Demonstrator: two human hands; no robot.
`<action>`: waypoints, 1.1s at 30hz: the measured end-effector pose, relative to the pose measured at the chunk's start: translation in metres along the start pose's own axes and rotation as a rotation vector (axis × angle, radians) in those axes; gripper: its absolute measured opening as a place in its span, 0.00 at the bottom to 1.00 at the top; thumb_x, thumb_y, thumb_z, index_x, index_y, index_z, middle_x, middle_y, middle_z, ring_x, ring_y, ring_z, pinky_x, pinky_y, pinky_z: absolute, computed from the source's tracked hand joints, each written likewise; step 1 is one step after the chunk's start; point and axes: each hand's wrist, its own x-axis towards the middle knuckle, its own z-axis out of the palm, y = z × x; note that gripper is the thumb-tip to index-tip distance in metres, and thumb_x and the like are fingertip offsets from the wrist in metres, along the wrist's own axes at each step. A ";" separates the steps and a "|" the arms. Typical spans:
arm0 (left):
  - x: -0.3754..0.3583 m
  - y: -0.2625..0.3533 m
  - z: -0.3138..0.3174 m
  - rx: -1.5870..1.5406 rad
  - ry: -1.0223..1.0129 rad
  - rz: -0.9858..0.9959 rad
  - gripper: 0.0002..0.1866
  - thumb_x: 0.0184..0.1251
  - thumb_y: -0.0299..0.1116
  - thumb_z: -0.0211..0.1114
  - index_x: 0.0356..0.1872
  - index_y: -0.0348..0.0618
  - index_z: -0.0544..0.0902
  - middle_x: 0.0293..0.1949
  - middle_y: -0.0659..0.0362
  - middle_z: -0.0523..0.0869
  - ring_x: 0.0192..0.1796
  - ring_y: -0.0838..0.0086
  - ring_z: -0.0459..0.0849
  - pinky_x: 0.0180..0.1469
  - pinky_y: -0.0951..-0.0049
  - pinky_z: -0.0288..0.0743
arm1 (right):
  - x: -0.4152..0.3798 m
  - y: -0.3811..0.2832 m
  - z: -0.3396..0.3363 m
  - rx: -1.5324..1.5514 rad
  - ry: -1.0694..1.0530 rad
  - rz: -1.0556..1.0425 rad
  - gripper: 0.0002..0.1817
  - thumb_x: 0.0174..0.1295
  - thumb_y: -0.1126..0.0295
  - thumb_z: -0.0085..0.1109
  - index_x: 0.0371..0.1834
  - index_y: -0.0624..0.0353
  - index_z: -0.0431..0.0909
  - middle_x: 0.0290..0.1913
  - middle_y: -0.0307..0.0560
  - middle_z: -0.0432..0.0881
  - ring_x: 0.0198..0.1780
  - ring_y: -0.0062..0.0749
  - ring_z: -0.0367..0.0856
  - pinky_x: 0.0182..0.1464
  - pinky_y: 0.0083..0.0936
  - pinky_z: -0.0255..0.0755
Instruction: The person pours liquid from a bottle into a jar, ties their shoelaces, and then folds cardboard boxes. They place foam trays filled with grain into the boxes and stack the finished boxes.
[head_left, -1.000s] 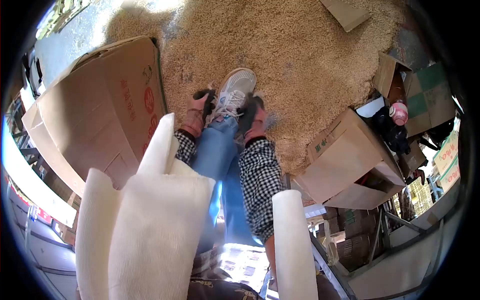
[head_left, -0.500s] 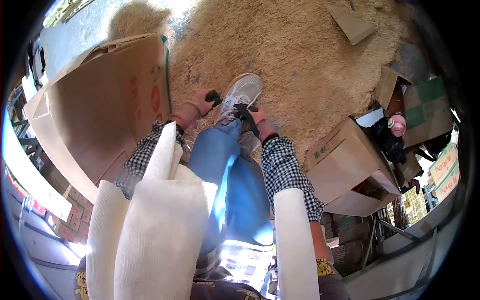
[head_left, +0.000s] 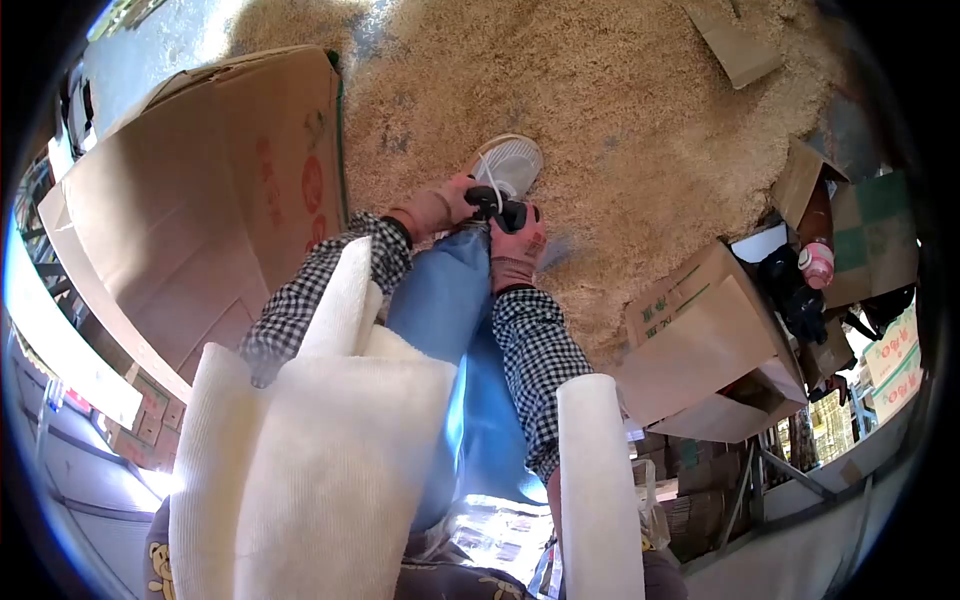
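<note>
My left hand (head_left: 447, 205) and my right hand (head_left: 519, 240), both in pink gloves with black fingers, meet over the ankle end of a light grey sneaker (head_left: 515, 165). A white shoelace (head_left: 490, 178) runs from the sneaker to the closed fingertips of both hands. The black glove fingers partly hide the lace and the shoe's opening. Blue trousers (head_left: 432, 290) cover the leg below the hands. In the foreground, thick white ribbed cloth (head_left: 330, 460) hides part of my left arm, and a white roll (head_left: 598, 480) stands near my right forearm.
A large open cardboard box (head_left: 220, 190) stands at the left. Another open carton (head_left: 700, 350) lies at the right, beside dark gloves (head_left: 800, 300) and a pink-capped bottle (head_left: 816, 262). Tan grain-like loose material (head_left: 620, 120) covers the floor, with a cardboard piece (head_left: 735, 45) on it.
Both hands have come together at the shoe; the left moved right and the black-fingered right hand closed in beside it. The lace now stands up between them. The view shifted slightly.
</note>
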 end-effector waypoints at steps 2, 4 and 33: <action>0.011 -0.021 0.007 -0.165 -0.059 0.006 0.20 0.54 0.26 0.68 0.51 0.42 0.81 0.36 0.48 0.86 0.43 0.57 0.85 0.48 0.64 0.78 | -0.001 0.008 -0.007 0.100 -0.051 0.102 0.25 0.43 0.63 0.73 0.46 0.59 0.78 0.47 0.51 0.80 0.47 0.50 0.80 0.50 0.40 0.75; 0.004 -0.008 0.002 -0.045 -0.079 -0.067 0.19 0.53 0.27 0.68 0.49 0.41 0.81 0.36 0.49 0.86 0.43 0.57 0.85 0.49 0.65 0.78 | -0.002 0.012 -0.015 0.131 -0.105 0.055 0.23 0.43 0.64 0.73 0.43 0.59 0.79 0.45 0.52 0.80 0.47 0.51 0.79 0.50 0.41 0.75; 0.016 0.037 -0.006 0.625 0.330 0.178 0.22 0.51 0.39 0.70 0.45 0.39 0.77 0.43 0.46 0.78 0.43 0.52 0.82 0.45 0.59 0.78 | 0.042 -0.006 -0.021 -0.318 -0.213 -0.173 0.21 0.54 0.61 0.66 0.52 0.48 0.80 0.53 0.51 0.78 0.52 0.49 0.78 0.52 0.40 0.75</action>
